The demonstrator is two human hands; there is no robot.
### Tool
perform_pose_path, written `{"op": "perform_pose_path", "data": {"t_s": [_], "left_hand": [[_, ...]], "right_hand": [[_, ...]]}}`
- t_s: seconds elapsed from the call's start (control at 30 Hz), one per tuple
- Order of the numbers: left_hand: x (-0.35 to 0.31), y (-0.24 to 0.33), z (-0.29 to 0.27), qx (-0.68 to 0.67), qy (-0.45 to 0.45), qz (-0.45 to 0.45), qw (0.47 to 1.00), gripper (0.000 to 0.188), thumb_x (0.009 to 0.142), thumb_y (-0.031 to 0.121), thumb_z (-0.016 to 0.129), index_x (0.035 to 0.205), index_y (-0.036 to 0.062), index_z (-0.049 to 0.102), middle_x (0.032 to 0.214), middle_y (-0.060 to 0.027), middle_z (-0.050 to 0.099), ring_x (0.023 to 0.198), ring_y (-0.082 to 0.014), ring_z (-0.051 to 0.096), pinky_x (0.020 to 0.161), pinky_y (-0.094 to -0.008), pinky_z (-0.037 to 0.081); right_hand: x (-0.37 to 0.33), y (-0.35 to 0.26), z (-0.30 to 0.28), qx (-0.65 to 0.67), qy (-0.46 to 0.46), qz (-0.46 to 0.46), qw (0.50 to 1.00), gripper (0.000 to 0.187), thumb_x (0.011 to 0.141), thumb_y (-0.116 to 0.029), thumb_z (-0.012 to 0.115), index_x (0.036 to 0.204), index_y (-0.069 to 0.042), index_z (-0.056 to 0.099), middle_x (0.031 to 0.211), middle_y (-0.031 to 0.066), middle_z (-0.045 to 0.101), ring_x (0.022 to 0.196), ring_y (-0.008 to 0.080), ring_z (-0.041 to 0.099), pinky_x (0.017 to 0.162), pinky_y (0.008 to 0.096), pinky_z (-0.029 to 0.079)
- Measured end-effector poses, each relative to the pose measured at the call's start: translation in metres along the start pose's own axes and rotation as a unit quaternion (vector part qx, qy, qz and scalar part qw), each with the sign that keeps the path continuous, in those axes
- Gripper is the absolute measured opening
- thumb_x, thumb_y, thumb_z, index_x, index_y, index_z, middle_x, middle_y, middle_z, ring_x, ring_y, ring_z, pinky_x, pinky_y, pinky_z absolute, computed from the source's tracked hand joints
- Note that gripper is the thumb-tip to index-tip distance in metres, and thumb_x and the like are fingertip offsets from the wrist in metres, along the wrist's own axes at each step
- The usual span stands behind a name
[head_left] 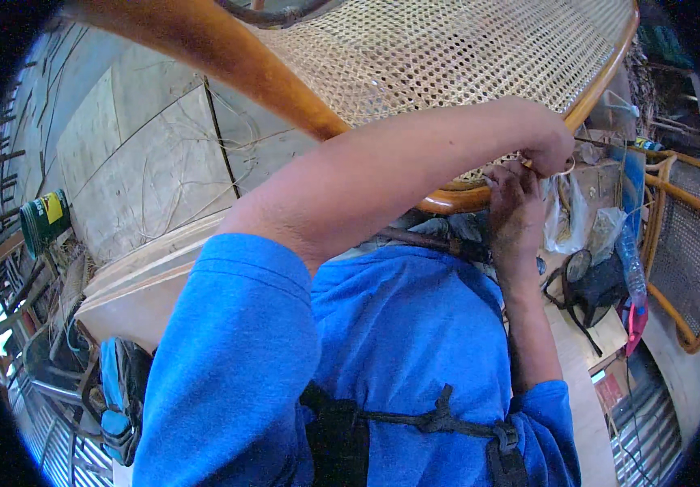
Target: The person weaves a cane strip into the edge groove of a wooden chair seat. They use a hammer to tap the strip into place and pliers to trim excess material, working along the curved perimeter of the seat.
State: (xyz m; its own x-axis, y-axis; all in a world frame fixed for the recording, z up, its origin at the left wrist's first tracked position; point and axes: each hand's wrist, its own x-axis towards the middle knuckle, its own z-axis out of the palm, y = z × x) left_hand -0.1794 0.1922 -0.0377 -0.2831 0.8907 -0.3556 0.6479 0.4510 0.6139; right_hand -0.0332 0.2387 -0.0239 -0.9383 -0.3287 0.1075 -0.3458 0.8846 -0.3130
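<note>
A rattan seat frame with woven cane mesh (447, 57) and a glossy brown rim (455, 200) lies in front of me. My left arm reaches across to the right over the mesh, and my left hand (546, 140) is bent down at the right part of the rim, fingers curled. Just below it, my right hand (516, 191) comes up with its fingers pinched together. The fingertips of both hands meet at the rim. A thin pale cane strand (565, 170) sticks out beside them. Exactly what the left fingers grip is hidden.
A thick brown pole (228, 61) slants over the upper left. Loose cane strands lie on the boards (147, 154) at left. On the right are a plastic bag (565, 215), a black bag (593, 284), a plastic bottle (631, 260) and another rattan piece (687, 252). A backpack (118, 398) stands lower left.
</note>
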Motion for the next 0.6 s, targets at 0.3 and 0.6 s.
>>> {"op": "perform_pose_path", "data": {"t_s": [0.3,0.6], "left_hand": [[0.009,-0.004,0.001,0.002,0.009,0.055,0.998,0.022,0.079,0.013,0.051,0.09,-0.0024,0.061,0.092,-0.0183,0.065,0.082,-0.0308,0.063,0.07,-0.0415,0.051],[0.015,-0.01,0.003,0.001,0.003,0.051,0.999,0.025,0.081,0.015,0.05,0.094,-0.0022,0.062,0.091,-0.0177,0.065,0.081,-0.0299,0.063,0.072,-0.042,0.049]], "right_hand": [[-0.004,0.011,0.007,0.05,0.031,-0.014,0.998,0.014,0.077,-0.001,0.054,0.09,-0.005,0.06,0.09,0.0123,0.06,0.091,0.0348,0.054,0.083,0.044,0.043],[0.004,0.008,-0.007,-0.056,-0.043,-0.069,0.995,0.014,0.079,-0.005,0.052,0.09,-0.008,0.061,0.093,0.0135,0.058,0.089,0.0353,0.054,0.079,0.0448,0.045]]}}
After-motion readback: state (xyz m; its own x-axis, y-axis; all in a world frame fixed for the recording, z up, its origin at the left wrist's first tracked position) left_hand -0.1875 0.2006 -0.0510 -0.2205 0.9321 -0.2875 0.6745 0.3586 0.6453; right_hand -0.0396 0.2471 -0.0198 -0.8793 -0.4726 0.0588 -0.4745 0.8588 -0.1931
